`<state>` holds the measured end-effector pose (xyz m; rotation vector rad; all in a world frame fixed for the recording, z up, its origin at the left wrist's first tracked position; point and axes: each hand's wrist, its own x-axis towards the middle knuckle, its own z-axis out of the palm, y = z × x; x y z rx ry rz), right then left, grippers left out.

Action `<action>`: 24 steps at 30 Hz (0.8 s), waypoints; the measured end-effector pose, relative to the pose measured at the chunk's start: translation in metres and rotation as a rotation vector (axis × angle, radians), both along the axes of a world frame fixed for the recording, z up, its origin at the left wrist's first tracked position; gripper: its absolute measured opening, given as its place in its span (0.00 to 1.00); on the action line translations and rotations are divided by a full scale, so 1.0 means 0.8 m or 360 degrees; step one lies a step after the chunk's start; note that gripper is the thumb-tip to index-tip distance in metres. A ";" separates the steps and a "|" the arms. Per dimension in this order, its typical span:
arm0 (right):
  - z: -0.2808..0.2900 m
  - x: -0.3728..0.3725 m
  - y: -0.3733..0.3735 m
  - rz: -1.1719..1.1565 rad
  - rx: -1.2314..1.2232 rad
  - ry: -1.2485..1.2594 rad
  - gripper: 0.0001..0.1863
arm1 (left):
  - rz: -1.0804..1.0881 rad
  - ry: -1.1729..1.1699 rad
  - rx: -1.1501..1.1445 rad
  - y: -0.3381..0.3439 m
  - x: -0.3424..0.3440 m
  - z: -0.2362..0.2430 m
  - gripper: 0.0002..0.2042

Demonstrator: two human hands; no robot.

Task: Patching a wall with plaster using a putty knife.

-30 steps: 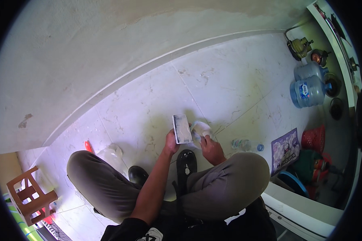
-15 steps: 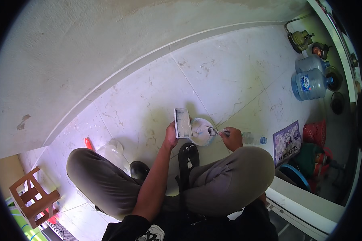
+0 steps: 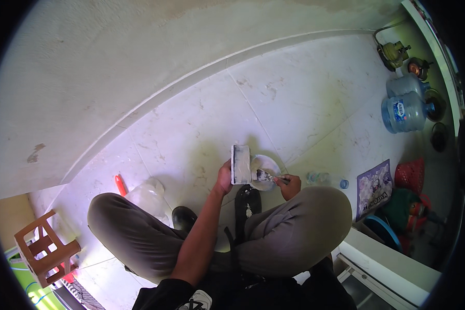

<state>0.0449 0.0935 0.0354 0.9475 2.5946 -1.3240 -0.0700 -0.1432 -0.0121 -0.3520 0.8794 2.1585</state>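
My left hand (image 3: 224, 178) is closed round the side of a narrow rectangular tray (image 3: 241, 165), whose inside is coated with white paste. Just to the right, partly behind the tray, a round tub (image 3: 275, 163) holding more white paste stands on the floor. In my right hand (image 3: 288, 187) is a putty knife (image 3: 266, 176), its paste-smeared blade over the tub. Whether the blade touches the paste I cannot tell. My dark shoe (image 3: 248, 206), spotted with white, is right below the tub.
Clear plastic bottles (image 3: 319, 179) lie right of my right hand. Large blue water jugs (image 3: 405, 113), a red basket (image 3: 409, 175) and a gas cylinder (image 3: 394, 55) line the right side. A plastic bag (image 3: 149, 194) and brown stool (image 3: 45, 250) are at left; a wall (image 3: 113, 62) curves across the back.
My right hand has moved left and a little nearer to me, bringing the putty knife's blade closer to the tray. The whole view has shifted slightly. Both hands keep their holds.
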 end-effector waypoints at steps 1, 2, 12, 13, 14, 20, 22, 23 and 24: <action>-0.010 0.002 0.006 -0.0003 0.0008 0.0006 0.11 | -0.0022 0.0034 -0.0059 0.005 0.001 -0.001 0.25; -0.022 0.008 0.020 -0.0006 0.0050 0.0118 0.11 | -0.0036 0.0037 -0.0035 0.016 0.002 0.005 0.25; 0.006 -0.031 0.024 0.0021 -0.0542 0.0068 0.10 | -0.0037 0.0012 -0.0193 0.005 0.000 0.017 0.25; 0.005 -0.031 0.026 0.0021 -0.0543 0.0071 0.10 | -0.0051 0.0003 -0.0205 0.004 -0.001 0.019 0.25; 0.005 -0.031 0.029 0.0056 -0.0627 0.0110 0.10 | -0.0052 0.0006 -0.0206 0.004 -0.001 0.021 0.25; -0.001 -0.024 0.059 0.0146 -0.0897 -0.0002 0.09 | 0.0008 -0.0041 -0.0184 -0.001 -0.006 0.022 0.22; 0.012 -0.018 0.068 0.0079 -0.1125 -0.0139 0.08 | 0.0056 0.0175 -0.0173 -0.006 -0.008 0.020 0.23; 0.018 -0.013 0.071 0.0050 -0.1129 -0.0189 0.07 | 0.0056 0.0184 -0.0175 -0.009 -0.009 0.018 0.23; 0.023 -0.008 0.071 0.0021 -0.1133 -0.0237 0.08 | 0.0111 0.0205 -0.0265 -0.012 -0.009 0.017 0.22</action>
